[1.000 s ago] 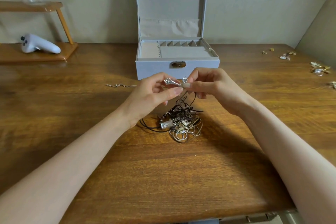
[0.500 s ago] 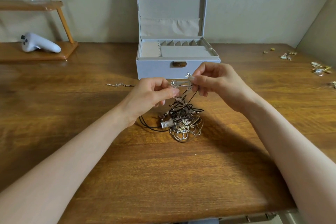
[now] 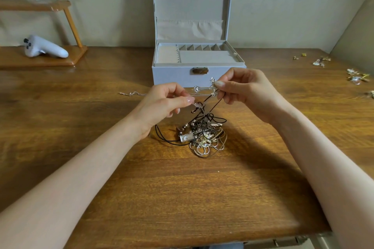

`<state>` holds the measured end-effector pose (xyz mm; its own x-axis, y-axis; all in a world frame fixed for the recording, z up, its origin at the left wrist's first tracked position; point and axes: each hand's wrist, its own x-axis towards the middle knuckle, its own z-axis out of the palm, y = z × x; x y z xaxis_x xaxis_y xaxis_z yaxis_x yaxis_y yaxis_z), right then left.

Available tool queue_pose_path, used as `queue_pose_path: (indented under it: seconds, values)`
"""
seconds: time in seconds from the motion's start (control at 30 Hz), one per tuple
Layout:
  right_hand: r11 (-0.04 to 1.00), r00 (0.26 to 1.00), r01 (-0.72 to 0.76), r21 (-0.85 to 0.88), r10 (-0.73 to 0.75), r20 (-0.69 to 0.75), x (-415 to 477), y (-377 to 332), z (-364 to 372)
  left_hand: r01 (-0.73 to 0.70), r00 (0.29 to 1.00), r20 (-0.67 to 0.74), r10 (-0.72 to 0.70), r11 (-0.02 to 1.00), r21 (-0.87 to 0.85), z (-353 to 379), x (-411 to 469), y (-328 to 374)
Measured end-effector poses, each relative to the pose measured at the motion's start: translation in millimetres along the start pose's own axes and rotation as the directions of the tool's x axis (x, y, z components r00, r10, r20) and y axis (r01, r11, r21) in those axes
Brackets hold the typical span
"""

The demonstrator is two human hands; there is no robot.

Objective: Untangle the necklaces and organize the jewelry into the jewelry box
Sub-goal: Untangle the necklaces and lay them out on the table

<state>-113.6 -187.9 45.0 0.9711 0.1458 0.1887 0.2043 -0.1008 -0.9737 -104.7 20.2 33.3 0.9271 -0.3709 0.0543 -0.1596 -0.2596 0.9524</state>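
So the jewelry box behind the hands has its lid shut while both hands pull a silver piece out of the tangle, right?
Not quite. The head view shows the jewelry box with its lid open. The rest holds: left hand and right hand pinch a silver piece above the tangle.

Soft, warm indoor light fills the room, neither harsh nor dim. It seems to fall from above and to the right, since the open jewelry box (image 3: 192,26) throws a broad grey shadow leftward on the wall, and both forearms lay soft dark shadows on the tabletop (image 3: 182,188). The wood carries a gentle sheen, brighter toward the far right. The wide lens bows the tabletop's near edge and swells the arms at the corners. Focus is fairly crisp at centre, softer outward.
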Motion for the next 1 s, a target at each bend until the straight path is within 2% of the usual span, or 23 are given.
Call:
queue_pose_path:
  seconds: [0.2, 0.3, 0.47, 0.63, 0.77, 1.0]
  values:
    - [1.000, 0.999, 0.001, 0.015, -0.002, 0.033, -0.1, -0.8, -0.5, -0.002, 1.000, -0.007, 0.002, 1.000, 0.008, -0.7, 0.2, -0.1]
    - [0.999, 0.998, -0.008, -0.044, 0.011, 0.068, -0.9, -0.2, -0.6, -0.020, 0.999, -0.039, 0.019, 0.999, -0.032, -0.5, 0.0, 0.2]
    - [0.994, 0.999, -0.022, -0.110, 0.024, 0.021, -0.3, 1.4, 0.4, -0.060, 0.998, 0.002, 0.060, 0.997, -0.052, -1.9, -0.7, 1.2]
    - [1.000, 0.999, -0.018, -0.011, 0.018, -0.052, 0.9, 0.7, -1.0, -0.026, 0.997, 0.080, 0.022, 0.999, 0.044, 0.1, -1.9, 0.8]
    - [0.999, 1.000, -0.018, 0.050, 0.019, -0.024, 0.9, 0.6, -1.7, -0.019, 0.997, 0.077, 0.013, 0.997, 0.070, 2.4, -2.5, 0.5]
    - [0.995, 0.994, -0.041, 0.086, 0.033, 0.100, 0.9, 2.9, 0.9, -0.066, 0.998, 0.015, 0.067, 0.995, -0.068, 2.7, -1.0, 1.5]
